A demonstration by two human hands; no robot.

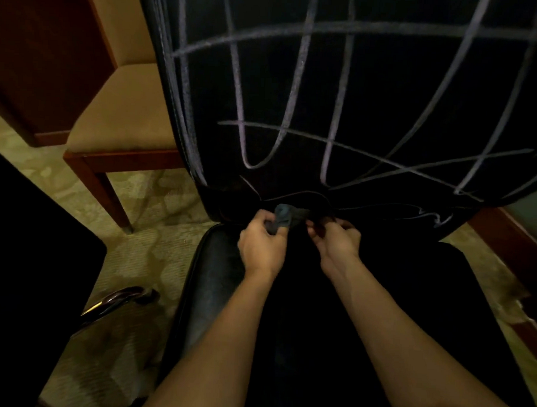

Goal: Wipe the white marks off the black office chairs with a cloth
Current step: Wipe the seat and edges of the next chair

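- Seat (214,293): near me, under both my forearms; it looks free of chalk, though the light is dim.
- My left hand (260,246) and right hand (336,243): fingers closed on the grey cloth (283,218), bunched between them at the crease below the backrest.
- Backrest (389,85): beyond my fingers, crossed by white marks (300,81), all unwiped.
- Risk: a tight wad may only smear chalk; dragging it could soil the seat.

text: none readable | labels: none | chair backrest (343,92): white scribbled lines only, no letters
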